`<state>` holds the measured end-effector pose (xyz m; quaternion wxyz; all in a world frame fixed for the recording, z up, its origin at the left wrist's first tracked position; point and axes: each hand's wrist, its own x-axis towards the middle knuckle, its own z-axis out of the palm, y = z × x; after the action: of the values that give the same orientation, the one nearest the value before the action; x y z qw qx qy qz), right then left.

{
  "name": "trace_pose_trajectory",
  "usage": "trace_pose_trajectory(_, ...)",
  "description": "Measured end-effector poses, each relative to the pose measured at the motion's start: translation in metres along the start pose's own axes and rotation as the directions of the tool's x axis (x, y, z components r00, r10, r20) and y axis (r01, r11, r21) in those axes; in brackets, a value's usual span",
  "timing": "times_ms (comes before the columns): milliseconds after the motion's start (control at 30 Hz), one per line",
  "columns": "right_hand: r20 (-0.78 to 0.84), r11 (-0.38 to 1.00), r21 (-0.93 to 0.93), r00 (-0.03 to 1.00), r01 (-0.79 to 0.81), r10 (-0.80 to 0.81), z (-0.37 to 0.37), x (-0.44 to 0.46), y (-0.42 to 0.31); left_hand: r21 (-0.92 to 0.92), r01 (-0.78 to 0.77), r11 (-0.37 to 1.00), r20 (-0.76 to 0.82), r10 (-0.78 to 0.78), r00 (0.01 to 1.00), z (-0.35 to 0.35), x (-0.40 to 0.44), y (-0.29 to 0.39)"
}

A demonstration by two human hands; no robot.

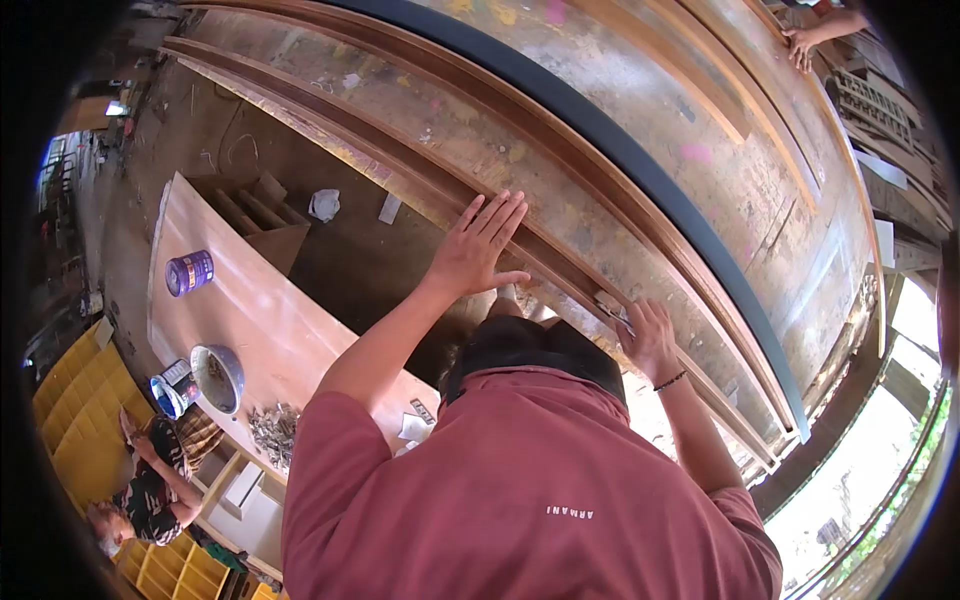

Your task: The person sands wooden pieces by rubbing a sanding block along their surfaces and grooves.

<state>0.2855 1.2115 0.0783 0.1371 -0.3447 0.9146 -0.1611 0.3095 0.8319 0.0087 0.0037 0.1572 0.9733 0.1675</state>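
My left hand (482, 243) lies flat on a long, brown, grooved wooden strip (400, 162), its fingers stretched out and thumb apart. Farther along the same strip, my right hand (648, 338) has its fingers curled around a small thing (611, 304) with a pale end and a thin shiny part. Its kind is too small to make out. Beyond both hands runs a second brown strip (560, 145), with a dark blue-grey strip (610, 130) along its far side. These strips rest on a paint-stained worktable (600, 210).
More wooden strips (700, 90) lie toward the back, near another person's hand (800, 46). On the left, a pale board (290, 325) holds a purple can (190, 273), a bowl (217, 380) and a paint tub (176, 388). Another person (155, 470) is by yellow panels (75, 400).
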Motion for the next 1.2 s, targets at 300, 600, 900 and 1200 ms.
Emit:
trace_pose_trajectory(300,-0.109,0.973,0.117,0.977,0.198,-0.186,0.038,0.115,-0.049,0.058,0.009,0.998,0.011,-0.010,1.000,-0.003,-0.004,-0.004)
trace_pose_trajectory(600,-0.100,0.981,0.102,0.983,0.166,-0.156,0.039,0.117,-0.054,0.081,0.025,0.996,-0.021,-0.024,1.000,-0.008,-0.008,-0.017)
trace_pose_trajectory(900,-0.037,0.991,0.047,0.992,0.123,-0.121,0.034,0.128,-0.061,-0.003,-0.002,1.000,-0.023,0.002,1.000,-0.039,-0.011,-0.113)
trace_pose_trajectory(1200,-0.096,0.976,0.147,0.985,0.158,-0.145,0.067,0.332,-0.192,-0.012,-0.019,1.000,0.013,0.019,1.000,-0.081,-0.022,-0.238)
